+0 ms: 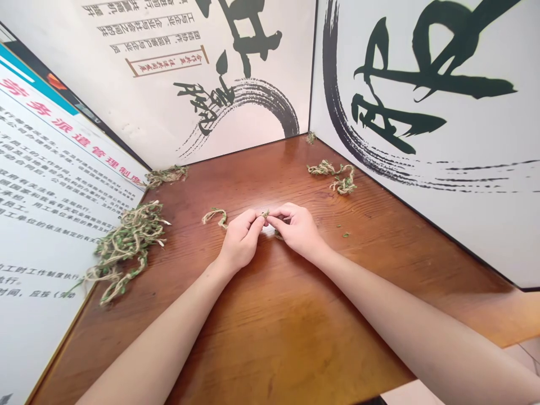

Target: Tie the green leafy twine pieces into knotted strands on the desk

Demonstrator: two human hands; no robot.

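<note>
Both hands meet over the middle of the wooden table, fingertips almost touching. My left hand (241, 239) pinches a green-and-tan twine (265, 214), and a small tuft of it shows between the fingertips. One loose end (216, 214) of twine trails on the table to the left of that hand; whether it joins the tuft is hidden by the fingers. My right hand (298, 229) pinches the same tuft from the other side, thumb and forefinger closed together. A short bit of twine peeks out below the right fingers.
A large heap of similar twine (130, 244) lies at the table's left edge, with a smaller bunch (166, 176) behind it. More twine pieces (343, 181) lie at the back right. Printed boards (261, 121) wall in the wooden table (261, 337). Green scraps (346, 235) lie right of my hands.
</note>
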